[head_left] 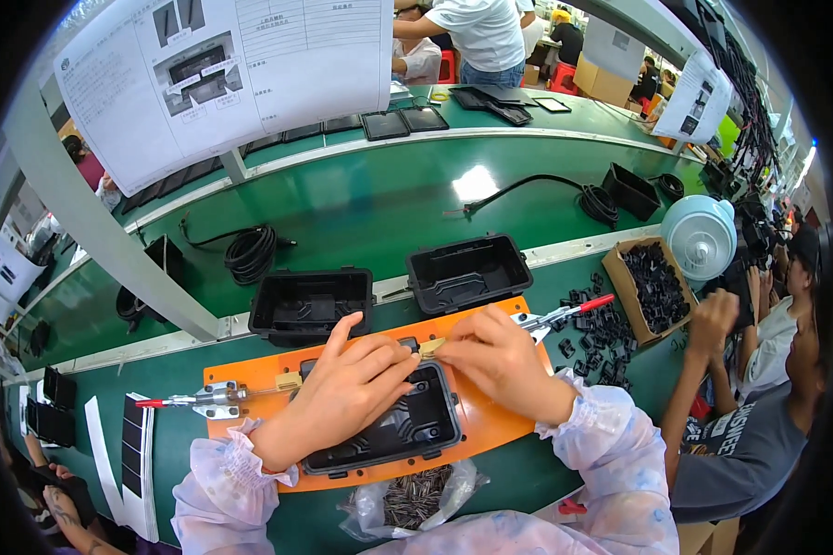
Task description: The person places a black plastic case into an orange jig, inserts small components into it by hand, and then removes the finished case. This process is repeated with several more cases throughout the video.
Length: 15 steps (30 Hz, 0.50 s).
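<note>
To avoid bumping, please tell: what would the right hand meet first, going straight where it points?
The right hand would probably meet the brass-coloured block at its fingertips; whether they touch is hard to tell.

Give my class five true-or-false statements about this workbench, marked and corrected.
1. The left hand and right hand are over the orange board. True.
2. The cardboard box of parts is left of the board. False: it stands on the right.
3. The case on the board is white. False: it is black.
4. Two open boxes stand just beyond the board. True.
5. The plastic bag holds cables. False: it holds small metal pieces.
</note>
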Each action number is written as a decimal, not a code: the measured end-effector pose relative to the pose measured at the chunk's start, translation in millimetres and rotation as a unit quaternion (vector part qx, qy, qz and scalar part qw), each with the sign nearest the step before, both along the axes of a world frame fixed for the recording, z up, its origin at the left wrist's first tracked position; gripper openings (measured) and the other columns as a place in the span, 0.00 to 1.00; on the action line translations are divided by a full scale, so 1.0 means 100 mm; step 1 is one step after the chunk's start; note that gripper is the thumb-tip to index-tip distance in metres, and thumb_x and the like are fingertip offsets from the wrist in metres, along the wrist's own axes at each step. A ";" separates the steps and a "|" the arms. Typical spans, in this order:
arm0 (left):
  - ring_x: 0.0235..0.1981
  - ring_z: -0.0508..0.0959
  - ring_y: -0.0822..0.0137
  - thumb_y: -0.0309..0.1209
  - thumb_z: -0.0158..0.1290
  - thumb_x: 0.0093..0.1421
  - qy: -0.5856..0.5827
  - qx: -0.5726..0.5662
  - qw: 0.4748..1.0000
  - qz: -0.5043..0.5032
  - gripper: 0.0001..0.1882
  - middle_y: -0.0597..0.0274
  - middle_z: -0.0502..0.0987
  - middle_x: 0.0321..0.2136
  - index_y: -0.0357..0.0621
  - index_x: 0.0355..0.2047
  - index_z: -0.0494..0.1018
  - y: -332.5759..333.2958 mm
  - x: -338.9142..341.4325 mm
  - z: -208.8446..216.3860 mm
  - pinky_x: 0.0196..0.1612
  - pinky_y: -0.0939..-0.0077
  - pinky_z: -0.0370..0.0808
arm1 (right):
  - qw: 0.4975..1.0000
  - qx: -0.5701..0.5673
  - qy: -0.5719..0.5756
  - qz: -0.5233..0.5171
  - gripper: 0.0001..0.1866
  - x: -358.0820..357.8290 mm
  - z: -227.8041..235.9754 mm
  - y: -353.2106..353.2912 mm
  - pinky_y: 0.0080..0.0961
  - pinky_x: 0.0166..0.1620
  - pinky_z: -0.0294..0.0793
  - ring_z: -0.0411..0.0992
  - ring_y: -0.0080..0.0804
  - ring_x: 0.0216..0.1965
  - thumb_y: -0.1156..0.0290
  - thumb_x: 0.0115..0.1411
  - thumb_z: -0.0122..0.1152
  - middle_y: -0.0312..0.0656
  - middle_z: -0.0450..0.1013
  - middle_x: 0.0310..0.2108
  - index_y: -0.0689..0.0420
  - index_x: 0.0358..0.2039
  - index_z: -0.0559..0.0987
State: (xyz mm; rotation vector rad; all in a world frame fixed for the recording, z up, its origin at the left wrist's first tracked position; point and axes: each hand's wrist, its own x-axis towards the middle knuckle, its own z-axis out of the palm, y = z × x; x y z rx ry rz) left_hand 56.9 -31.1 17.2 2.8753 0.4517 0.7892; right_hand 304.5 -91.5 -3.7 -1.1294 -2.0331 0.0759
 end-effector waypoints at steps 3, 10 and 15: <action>0.50 0.78 0.61 0.31 0.65 0.58 -0.002 -0.015 1.000 -0.001 0.18 0.62 0.78 0.45 0.40 0.48 0.80 -0.02 0.00 -0.03 0.66 0.42 0.62 | 0.989 0.082 -0.118 -0.026 0.18 -0.08 0.01 -0.12 0.32 0.41 0.75 0.73 0.38 0.38 0.75 0.48 0.70 0.40 0.76 0.40 0.56 0.42 0.86; 0.50 0.77 0.61 0.30 0.66 0.57 0.021 -0.006 1.000 0.015 0.21 0.60 0.78 0.47 0.39 0.51 0.78 -0.04 -0.08 -0.05 0.66 0.42 0.63 | 0.970 0.103 -0.161 -0.147 0.24 0.31 0.05 -0.32 0.42 0.50 0.74 0.73 0.47 0.49 0.76 0.50 0.66 0.49 0.76 0.48 0.60 0.51 0.81; 0.50 0.78 0.61 0.29 0.66 0.56 -0.009 -0.025 1.000 0.000 0.21 0.60 0.78 0.47 0.38 0.51 0.78 -0.07 0.04 -0.03 0.66 0.42 0.63 | 0.849 0.005 0.084 -0.521 0.31 1.60 -0.16 -0.69 0.40 0.60 0.72 0.73 0.50 0.56 0.57 0.73 0.57 0.57 0.71 0.57 0.68 0.66 0.66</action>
